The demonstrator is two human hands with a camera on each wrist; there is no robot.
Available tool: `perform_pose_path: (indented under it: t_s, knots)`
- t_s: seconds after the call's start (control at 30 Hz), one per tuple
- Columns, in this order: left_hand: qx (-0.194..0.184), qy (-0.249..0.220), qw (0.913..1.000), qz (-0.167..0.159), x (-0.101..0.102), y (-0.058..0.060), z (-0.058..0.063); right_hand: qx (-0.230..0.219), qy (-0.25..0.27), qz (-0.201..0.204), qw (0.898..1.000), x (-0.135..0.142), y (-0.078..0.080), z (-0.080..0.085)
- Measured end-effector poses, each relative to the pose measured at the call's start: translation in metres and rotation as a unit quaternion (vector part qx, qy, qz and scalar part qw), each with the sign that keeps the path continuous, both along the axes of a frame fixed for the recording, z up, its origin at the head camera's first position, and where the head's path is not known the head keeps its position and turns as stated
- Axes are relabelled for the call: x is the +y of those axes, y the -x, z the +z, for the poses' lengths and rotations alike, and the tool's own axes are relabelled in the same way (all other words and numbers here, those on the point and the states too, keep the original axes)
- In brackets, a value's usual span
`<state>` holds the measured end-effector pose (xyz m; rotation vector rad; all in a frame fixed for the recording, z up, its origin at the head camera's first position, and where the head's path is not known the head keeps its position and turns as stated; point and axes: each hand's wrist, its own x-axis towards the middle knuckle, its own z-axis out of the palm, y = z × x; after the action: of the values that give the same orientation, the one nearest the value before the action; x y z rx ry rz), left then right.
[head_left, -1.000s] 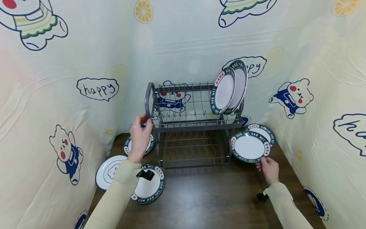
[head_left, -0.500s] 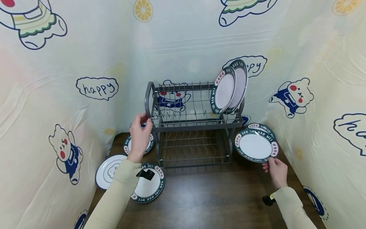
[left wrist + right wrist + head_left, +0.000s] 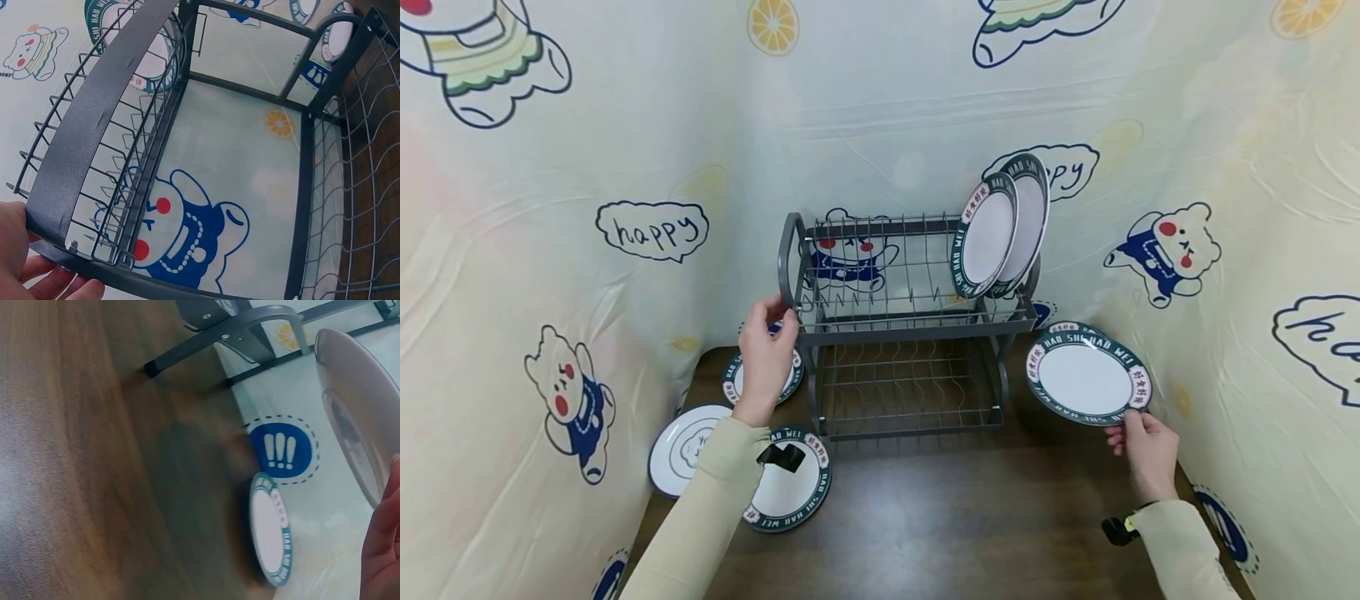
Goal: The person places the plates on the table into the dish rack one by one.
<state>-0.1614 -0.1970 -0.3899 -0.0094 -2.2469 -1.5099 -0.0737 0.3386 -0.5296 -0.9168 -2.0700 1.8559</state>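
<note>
My left hand [image 3: 766,354] grips the left end of a grey two-tier dish rack [image 3: 917,335]; in the left wrist view its fingers [image 3: 53,282] curl around the frame corner. At the right, my right hand [image 3: 1150,454] pinches the near rim of a white plate [image 3: 1084,379] with a green lettered border. The right wrist view shows this held plate [image 3: 356,406] tilted, raised over the tabletop. Beneath it lies another plate [image 3: 269,531], mostly hidden in the head view. Two plates [image 3: 988,237] stand upright in the upper tier's right end.
Left of the rack, a green-rimmed plate [image 3: 786,492] lies near my left forearm. A plate with its underside up [image 3: 681,454] lies beside it, and another plate [image 3: 790,379] sits partly behind my left hand. A printed cloth [image 3: 880,108] surrounds the brown table [image 3: 917,517].
My right hand has carried the plate to the right, away from the rack, so it covers more of the plate behind it. My left hand keeps its hold on the rack.
</note>
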Motion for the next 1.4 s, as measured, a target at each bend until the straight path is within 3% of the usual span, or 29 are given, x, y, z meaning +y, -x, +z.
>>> perform_pose_path:
  t_s: [0.6,1.0,1.4]
  knots:
    - [0.004,0.000,1.0000,0.000,0.000,0.001,-0.002,0.068,0.059,-0.027,0.996,-0.007,-0.013,0.048]
    - [0.009,0.002,1.0000,0.001,0.000,0.002,-0.002,0.119,0.093,-0.050,0.987,-0.011,-0.016,0.085]
    - [0.003,0.004,1.0000,0.007,0.000,0.003,-0.004,0.150,0.086,-0.046,0.984,-0.021,-0.025,0.125]
